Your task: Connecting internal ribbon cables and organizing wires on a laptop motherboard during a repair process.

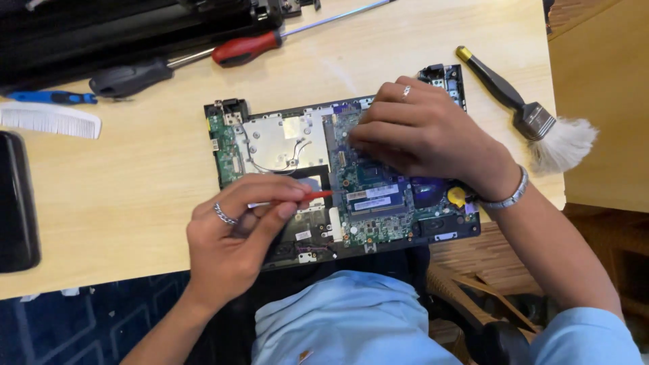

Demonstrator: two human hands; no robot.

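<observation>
Fingers (287, 196) of the left hand (233, 233) pinch shut around a thin red tool (312, 196), and its tip points right, over the open laptop base (284, 145) with its green board, which lies flat on the table (135, 196) right under both hands. Fingers (378, 132) of the right hand (422, 132) are bent and press down on the middle of the green board, holding nothing that I can see. Farther up the table lie a red screwdriver (247, 49), a black screwdriver (128, 78), a white comb (49, 119) and a fluffy brush (534, 122), all well apart from the hands.
</observation>
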